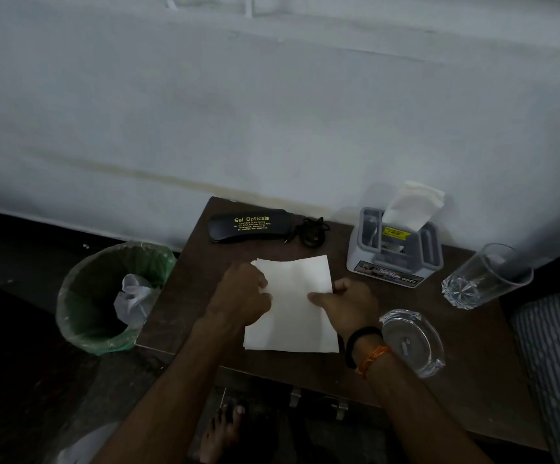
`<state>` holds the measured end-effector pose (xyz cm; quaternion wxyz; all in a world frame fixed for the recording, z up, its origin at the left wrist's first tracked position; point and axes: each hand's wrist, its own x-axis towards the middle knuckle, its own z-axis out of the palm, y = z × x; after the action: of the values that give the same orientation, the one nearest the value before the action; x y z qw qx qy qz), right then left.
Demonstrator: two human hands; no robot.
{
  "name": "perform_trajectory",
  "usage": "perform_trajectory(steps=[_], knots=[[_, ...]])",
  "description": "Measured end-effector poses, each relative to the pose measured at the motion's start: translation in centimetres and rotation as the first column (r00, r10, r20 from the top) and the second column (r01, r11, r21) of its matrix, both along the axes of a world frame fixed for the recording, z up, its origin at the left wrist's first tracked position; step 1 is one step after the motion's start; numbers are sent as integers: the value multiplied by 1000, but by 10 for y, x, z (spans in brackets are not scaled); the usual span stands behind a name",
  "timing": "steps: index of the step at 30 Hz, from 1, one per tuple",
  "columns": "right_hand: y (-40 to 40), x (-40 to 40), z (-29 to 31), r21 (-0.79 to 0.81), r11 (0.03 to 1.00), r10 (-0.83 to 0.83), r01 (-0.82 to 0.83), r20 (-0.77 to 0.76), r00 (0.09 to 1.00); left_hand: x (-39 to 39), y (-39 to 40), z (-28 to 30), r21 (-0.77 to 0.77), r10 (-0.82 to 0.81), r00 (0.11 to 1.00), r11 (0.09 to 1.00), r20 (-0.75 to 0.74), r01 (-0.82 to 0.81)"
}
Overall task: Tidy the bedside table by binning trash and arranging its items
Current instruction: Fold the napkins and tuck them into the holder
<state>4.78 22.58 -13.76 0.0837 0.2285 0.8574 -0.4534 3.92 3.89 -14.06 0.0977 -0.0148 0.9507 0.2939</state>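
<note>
A white paper napkin (297, 306) lies flat on the dark brown bedside table (472, 380). My left hand (241, 293) pinches its left edge, fingers curled. My right hand (348, 301) grips its right edge, thumb on top. A black spectacle case (250, 226) with gold lettering lies at the back, a coiled black cable (312, 232) beside it. A grey napkin holder (394, 249) stands at the back right with a tissue sticking up. A clear drinking glass (482, 276) and a glass ashtray (412, 341) sit on the right.
A bin with a green liner (104, 299) stands on the floor left of the table, crumpled white paper inside. A pale wall rises behind the table. Striped bedding (556, 363) lies at the right edge. My bare foot (221, 433) shows below the table front.
</note>
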Motion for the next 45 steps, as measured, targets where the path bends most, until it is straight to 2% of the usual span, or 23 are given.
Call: perform_trajectory(steps=[3,6,8,12,14,17,18,20,22,23,25,29,35,43,45], knots=[[-2,1,3,9,1000,14,-14,-53,998,-1,1,2,3,12,1000,1000,18,-12],[-2,1,4,-193,975,-108,111,28,994,-2,1,2,0,11,999,1000,32,-11],[0,-1,4,-318,936,-120,153,123,985,-3,1,3,-16,4,999,1000,39,-3],[3,4,9,-441,898,64,5,142,988,-6,-2,6,-43,-52,997,998,54,54],[5,6,7,-470,882,89,-22,122,989,-7,-3,8,-28,-56,998,998,25,56],[12,6,10,-541,841,70,-19,73,995,-7,0,14,87,106,988,992,-113,-96],[16,5,12,-572,820,64,-24,50,997,-7,3,19,166,186,975,972,-124,-165],[26,5,20,-634,772,58,-51,-10,998,-7,8,31,405,296,954,867,49,-290],[35,5,28,-676,732,57,-80,-57,997,-5,17,45,596,214,940,730,267,-336],[38,5,31,-692,717,51,-86,-71,996,-2,22,50,661,135,944,683,303,-310],[43,6,36,-709,701,32,-81,-81,996,1,29,55,759,18,964,613,265,-220],[49,10,41,-726,684,21,-73,-81,997,2,38,55,820,-32,975,547,221,-168],[59,12,48,-807,583,31,-92,-91,995,4,45,58,856,-81,969,490,232,-163],[64,17,46,-832,536,36,-140,-143,989,6,59,59,858,-90,968,488,233,-161],[66,18,48,-860,490,40,-142,-140,989,8,62,60,865,-98,966,473,240,-167]])
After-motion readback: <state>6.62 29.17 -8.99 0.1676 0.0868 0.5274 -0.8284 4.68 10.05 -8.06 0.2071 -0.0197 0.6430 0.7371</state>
